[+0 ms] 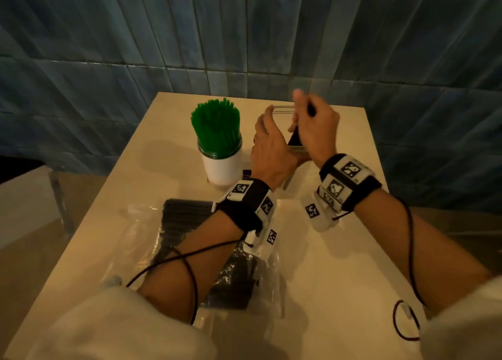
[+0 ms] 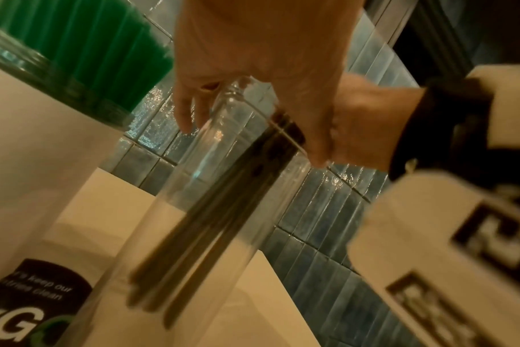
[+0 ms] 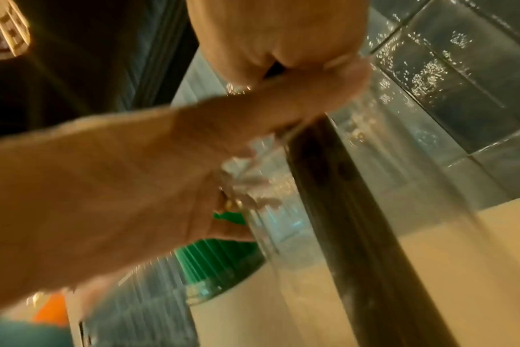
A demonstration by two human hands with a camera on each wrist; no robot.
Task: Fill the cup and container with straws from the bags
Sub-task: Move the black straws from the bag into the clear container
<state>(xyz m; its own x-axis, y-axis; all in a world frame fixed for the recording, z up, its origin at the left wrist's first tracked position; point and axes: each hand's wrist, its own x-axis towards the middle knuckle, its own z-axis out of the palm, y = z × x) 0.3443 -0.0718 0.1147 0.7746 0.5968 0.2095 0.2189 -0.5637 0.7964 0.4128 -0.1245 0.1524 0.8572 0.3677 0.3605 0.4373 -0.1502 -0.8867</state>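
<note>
A white cup (image 1: pixel 222 169) packed with green straws (image 1: pixel 216 126) stands at the table's far middle. Just right of it my left hand (image 1: pixel 269 137) grips the rim of a tall clear container (image 2: pixel 170 218), which leans over the table. My right hand (image 1: pixel 312 126) is fisted above the container's mouth and grips a bundle of black straws (image 2: pixel 214 209). Their lower ends are inside the container. In the right wrist view the black straws (image 3: pixel 357 223) run down from the fist inside the clear wall. Both wrist views are blurred.
A clear plastic bag of black straws (image 1: pixel 179 218) lies flat on the cream table (image 1: pixel 326 278), partly under my left forearm. Blue tiled walls close in behind the table's far edge. Cables trail from both wrist bands.
</note>
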